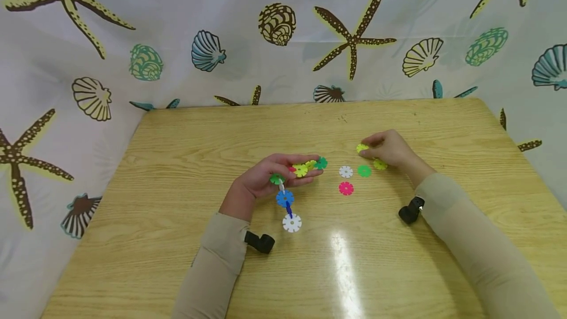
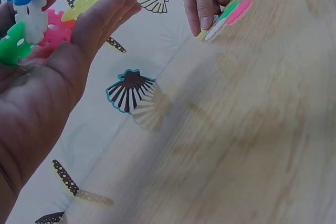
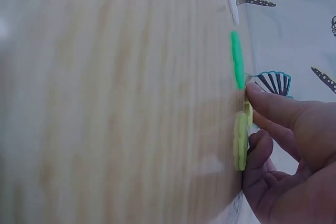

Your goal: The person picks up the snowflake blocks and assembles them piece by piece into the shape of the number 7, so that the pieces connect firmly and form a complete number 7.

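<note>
Across my left hand (image 1: 263,174) lies a chain of interlocked notched plastic discs (image 1: 285,198), held with the thumb over it and the fingers stretched out. One end, with blue and white discs, hangs below the palm; a green disc (image 1: 321,163) is at the fingertips. My right hand (image 1: 391,150) pinches a loose yellow disc (image 1: 361,148) at the tabletop, between thumb and fingers. Under that hand rests a second yellow disc (image 1: 380,164). Between the hands lie a white disc (image 1: 346,172), a green disc (image 1: 364,171) and a pink disc (image 1: 346,188), all flat.
The wooden table (image 1: 190,137) reaches back to a hanging cloth (image 1: 248,68) printed with shells and starfish. A black wrist camera (image 1: 261,243) sits on the left sleeve, another black camera (image 1: 411,212) on the right. Glare crosses the table's front.
</note>
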A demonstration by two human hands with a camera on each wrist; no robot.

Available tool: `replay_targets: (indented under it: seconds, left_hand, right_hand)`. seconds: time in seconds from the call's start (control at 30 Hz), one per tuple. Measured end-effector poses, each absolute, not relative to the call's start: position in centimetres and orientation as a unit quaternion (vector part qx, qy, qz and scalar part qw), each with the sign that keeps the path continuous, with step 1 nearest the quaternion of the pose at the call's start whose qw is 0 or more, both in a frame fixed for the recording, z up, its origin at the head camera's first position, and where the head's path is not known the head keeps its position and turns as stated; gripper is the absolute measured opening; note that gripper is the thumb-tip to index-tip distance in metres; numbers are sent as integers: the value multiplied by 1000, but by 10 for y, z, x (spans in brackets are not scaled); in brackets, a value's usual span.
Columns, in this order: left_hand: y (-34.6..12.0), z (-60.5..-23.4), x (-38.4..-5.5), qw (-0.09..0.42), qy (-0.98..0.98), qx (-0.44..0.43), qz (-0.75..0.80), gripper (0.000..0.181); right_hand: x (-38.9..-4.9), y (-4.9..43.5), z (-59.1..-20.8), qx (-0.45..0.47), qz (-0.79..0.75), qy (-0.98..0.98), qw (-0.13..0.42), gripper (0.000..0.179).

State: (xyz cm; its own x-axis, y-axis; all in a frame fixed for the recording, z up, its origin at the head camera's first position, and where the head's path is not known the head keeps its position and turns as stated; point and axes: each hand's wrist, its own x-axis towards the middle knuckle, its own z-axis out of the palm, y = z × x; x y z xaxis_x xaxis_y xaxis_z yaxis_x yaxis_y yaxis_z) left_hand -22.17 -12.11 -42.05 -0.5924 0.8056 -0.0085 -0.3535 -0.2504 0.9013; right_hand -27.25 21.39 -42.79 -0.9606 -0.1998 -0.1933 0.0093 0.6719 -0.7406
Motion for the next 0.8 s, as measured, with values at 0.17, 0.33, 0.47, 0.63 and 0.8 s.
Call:
replay_targets:
  seconds: [0.17, 0.33, 0.47, 0.63, 0.8]
  left_hand:
    - [-122, -421, -222, 384, 475, 235, 756, 65]
    - [-122, -421, -223, 385, 475, 235, 755, 65]
    - [-123, -420, -223, 382, 480, 235, 754, 65]
    - [-123, -418, -221, 380, 483, 240, 751, 64]
    - [-124, -417, -221, 381, 482, 242, 751, 63]
  right_hand:
    - [-272, 212, -427, -50, -398, 909, 115, 41]
    - [-270, 211, -424, -54, -395, 912, 100, 39]
    - [-270, 211, -422, -59, -385, 916, 97, 39]
    - [-268, 213, -424, -65, -389, 913, 101, 42]
    - [-268, 216, -428, -63, -411, 904, 104, 44]
